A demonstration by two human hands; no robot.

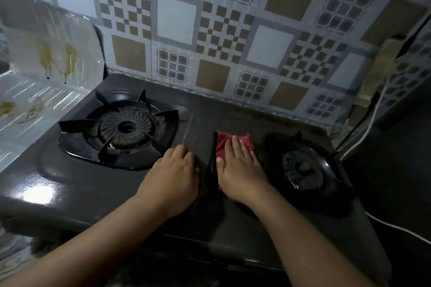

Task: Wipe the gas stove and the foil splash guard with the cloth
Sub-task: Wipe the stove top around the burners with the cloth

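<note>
Gas stove glossy black metal; cloth red, soft; splash guard shiny ribbed foil.

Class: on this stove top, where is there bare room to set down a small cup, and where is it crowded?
Free: the glossy front-left corner of the gas stove, ahead of the left burner. Crowded: the middle strip, where the left hand and right hand press the cloth.
</note>
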